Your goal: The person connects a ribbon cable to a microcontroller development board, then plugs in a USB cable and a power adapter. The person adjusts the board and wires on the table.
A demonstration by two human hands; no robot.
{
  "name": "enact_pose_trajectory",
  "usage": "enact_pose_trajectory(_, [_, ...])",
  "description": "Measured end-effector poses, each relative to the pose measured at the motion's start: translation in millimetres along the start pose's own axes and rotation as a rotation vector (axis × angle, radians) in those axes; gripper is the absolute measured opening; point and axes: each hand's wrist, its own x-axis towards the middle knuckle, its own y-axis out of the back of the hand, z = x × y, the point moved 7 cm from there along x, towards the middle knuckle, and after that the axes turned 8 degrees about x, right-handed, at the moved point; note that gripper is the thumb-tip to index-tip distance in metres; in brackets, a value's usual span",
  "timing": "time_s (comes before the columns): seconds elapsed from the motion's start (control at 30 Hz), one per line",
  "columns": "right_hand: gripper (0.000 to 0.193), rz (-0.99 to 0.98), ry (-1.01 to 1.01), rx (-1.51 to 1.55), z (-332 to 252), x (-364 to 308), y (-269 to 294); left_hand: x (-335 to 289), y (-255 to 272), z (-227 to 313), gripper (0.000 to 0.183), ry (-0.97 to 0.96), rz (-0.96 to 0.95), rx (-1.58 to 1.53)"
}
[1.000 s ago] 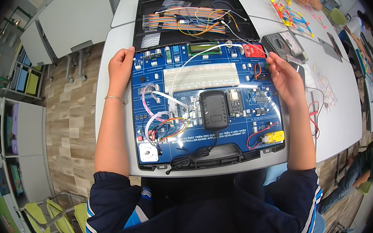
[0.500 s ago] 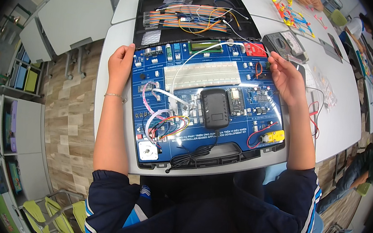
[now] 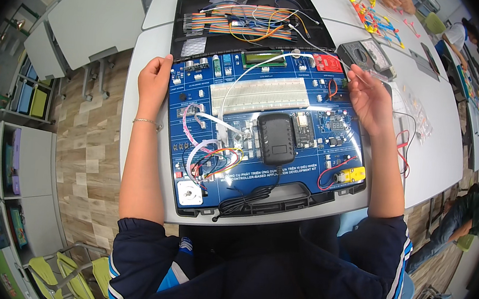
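A black carry case [image 3: 321,201] lies open on the table, with a blue electronics training board [image 3: 258,194] in its base. My left hand [image 3: 154,81] grips the case's left edge near the hinge, thumb on top. At the upper right corner, my right hand [image 3: 371,101] is raised with curled fingers, pinching the end of a thin grey wire [image 3: 318,43] that runs from the lid. On the board are a white breadboard [image 3: 261,96], a black power adapter [image 3: 275,138], a small green display [image 3: 262,58] and a yellow motor [image 3: 354,174]. White cables loop across its left half.
Ribbon cables [image 3: 240,20] and loose wires fill the lid. A dark multimeter [image 3: 364,55] stands beyond my right hand, with red and black leads trailing down. Colourful plastic sticks [image 3: 378,21] and another person's hands [image 3: 401,1] are at the far right.
My right hand has shifted slightly right, its fingers turning a little. My left hand and the case stay almost still.
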Motion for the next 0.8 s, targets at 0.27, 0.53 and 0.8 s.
enact_pose_trajectory(0.27, [0.054,-0.112,0.202,0.04,-12.7,-10.2,-1.4,-0.8,1.0,3.9,0.037,-0.007,-0.006,0.006])
enact_pose_trajectory(0.53, [0.044,-0.139,0.201,0.228,-13.3,-9.9,-9.5,-0.8,1.4,2.3,0.037,0.008,-0.003,0.01])
enact_pose_trajectory(0.8, [0.027,-0.164,0.161,0.262,-15.0,-6.1,4.1,1.3,0.5,-0.4,0.037,-0.006,0.003,0.006])
